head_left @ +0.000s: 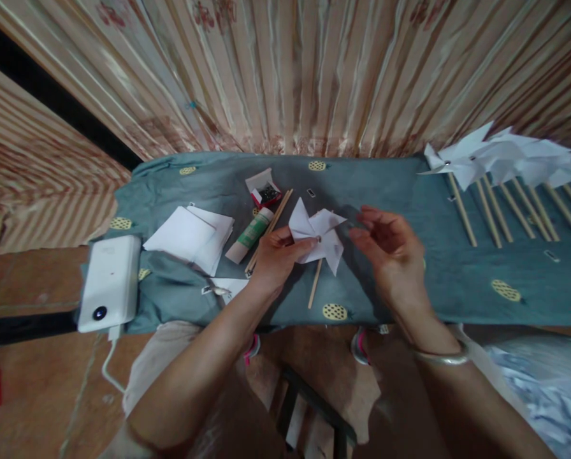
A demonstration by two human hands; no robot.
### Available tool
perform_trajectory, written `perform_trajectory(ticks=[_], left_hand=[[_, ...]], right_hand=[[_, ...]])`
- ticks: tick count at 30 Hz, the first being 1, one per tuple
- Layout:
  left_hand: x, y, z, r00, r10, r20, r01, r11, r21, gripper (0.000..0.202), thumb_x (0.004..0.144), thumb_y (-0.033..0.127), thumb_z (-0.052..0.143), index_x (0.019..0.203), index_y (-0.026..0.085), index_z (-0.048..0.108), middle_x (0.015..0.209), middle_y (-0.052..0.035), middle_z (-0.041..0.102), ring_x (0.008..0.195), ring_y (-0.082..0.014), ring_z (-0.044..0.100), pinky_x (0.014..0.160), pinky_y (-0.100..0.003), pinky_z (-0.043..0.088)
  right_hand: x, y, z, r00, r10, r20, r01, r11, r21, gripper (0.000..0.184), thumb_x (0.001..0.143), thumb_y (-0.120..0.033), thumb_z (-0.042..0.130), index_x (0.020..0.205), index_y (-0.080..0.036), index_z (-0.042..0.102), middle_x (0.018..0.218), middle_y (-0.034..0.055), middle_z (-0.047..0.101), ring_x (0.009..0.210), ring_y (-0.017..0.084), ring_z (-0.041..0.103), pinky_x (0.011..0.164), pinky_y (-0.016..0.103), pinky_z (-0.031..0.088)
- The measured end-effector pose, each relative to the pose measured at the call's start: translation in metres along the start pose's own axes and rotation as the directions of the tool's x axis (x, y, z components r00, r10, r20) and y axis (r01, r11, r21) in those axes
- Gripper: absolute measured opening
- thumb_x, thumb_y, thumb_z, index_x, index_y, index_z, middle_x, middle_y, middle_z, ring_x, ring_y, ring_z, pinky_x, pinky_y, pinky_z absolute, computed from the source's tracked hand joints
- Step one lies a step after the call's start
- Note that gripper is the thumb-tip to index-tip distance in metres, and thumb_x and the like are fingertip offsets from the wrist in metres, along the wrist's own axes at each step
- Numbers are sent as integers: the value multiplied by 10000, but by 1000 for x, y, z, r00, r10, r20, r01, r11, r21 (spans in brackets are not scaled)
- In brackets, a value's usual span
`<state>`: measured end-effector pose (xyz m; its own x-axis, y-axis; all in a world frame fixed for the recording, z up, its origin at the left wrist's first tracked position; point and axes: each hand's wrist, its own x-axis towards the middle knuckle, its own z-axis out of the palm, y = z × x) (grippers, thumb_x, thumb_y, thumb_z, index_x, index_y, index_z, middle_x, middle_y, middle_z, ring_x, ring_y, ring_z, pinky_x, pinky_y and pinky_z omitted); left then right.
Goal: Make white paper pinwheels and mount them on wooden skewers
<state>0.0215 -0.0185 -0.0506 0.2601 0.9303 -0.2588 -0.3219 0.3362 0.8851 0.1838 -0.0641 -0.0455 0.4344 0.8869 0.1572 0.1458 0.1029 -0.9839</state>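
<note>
A white paper pinwheel (331,224) is held in my left hand (278,258), with the thumb pressed near the dark pin at its centre. Below the blades a thin wooden stick (315,284) sticks out toward the table's front edge. Just right of the pinwheel my right hand (385,248) is raised, fingers curled and apart from the blades, with nothing visible in them. Close to my left hand lie a green and white glue stick (251,236), loose wooden sticks (281,210) and a small open box (265,191) of dark pins.
Several finished pinwheels (505,156) on sticks lie in a row at the right. White paper sheets (185,233) are stacked left of the glue stick. A white power bank (111,280) with a cable rests at the left end of the cloth-covered table (385,182). A curtain (285,76) hangs behind.
</note>
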Motion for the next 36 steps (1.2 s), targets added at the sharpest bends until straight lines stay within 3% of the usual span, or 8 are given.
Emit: perform_trajectory(ticks=[3,6,21,36], left_hand=[[0,-1,1,1000,10,11,-10,1000,0,200,570,226,856,713,144,741,719,-19,735,624,-130,641,641,-250,497],[-1,-3,4,999,10,32,-9,1000,-23,221,547,236,864,706,143,742,713,-20,736,625,-139,643,646,-263,505],[-4,-1,4,998,27,62,-30,998,48,245,555,279,858,727,142,750,722,-25,739,640,-146,639,634,-256,506],[-2,-2,1,994,45,102,-56,993,109,263,564,306,857,748,148,756,709,-16,736,620,-138,630,620,-263,510]], right_hand=[[-6,-5,-5,980,-192,41,196,949,-247,75,807,-293,704,856,-251,664,1397,39,503,1335,265,453,1147,495,311],[-12,-9,-2,963,-228,147,265,905,-334,42,838,-279,664,850,-247,687,1452,34,456,1382,283,399,1161,517,278],[-13,-8,7,968,-136,213,194,938,-285,17,810,-241,675,808,-240,691,1393,46,553,1337,258,461,1146,490,278],[-13,-7,5,958,-68,280,126,973,-193,28,799,-264,682,780,-247,689,1418,45,532,1369,266,439,1146,496,302]])
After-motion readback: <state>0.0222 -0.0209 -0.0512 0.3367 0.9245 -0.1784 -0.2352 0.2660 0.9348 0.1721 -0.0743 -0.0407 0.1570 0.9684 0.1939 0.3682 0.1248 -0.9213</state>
